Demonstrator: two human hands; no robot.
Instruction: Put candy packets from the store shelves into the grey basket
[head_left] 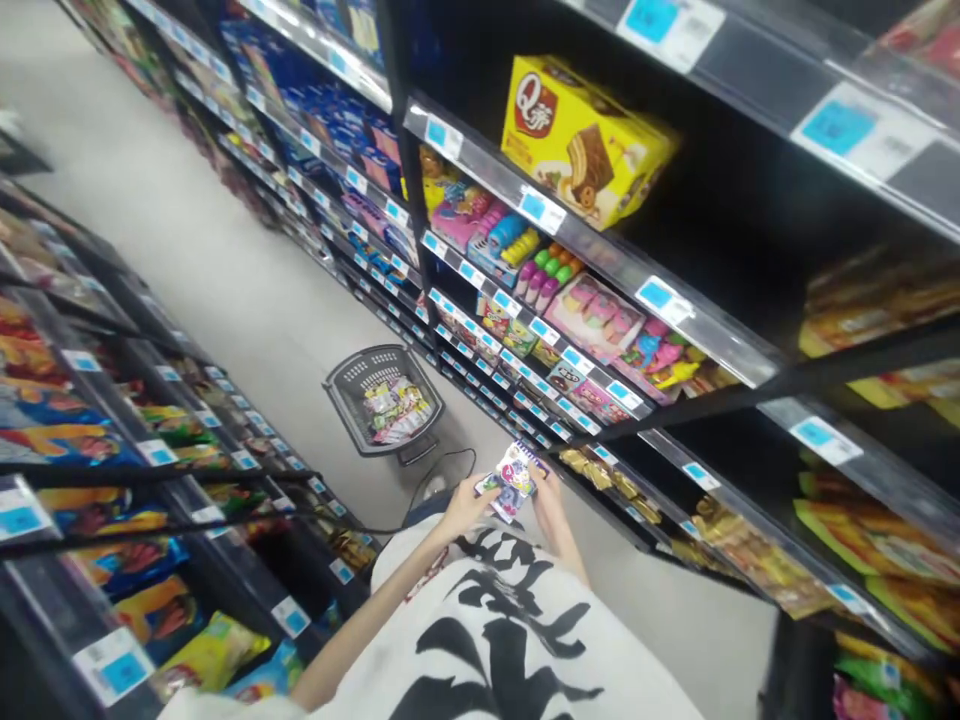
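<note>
A white and purple snack packet [514, 480] is held in front of my body at waist height. My left hand [474, 500] grips its left side, thumb on the front. On its right edge my right hand [546, 488] is closed, thumb also on the front. Small pictures show on the packet, but its print is too small to read. Beyond my hands, on the floor to the left, stands a dark grey shopping basket [386, 400] with several colourful packets [401, 405] lying in it.
Tall shelving with price tags lines the right, with a yellow snack box [581, 140] on an upper shelf and colourful candy packs [525, 260] below. More shelves of bagged snacks [67, 420] stand close on the left. A grey floor aisle [202, 220] runs between them.
</note>
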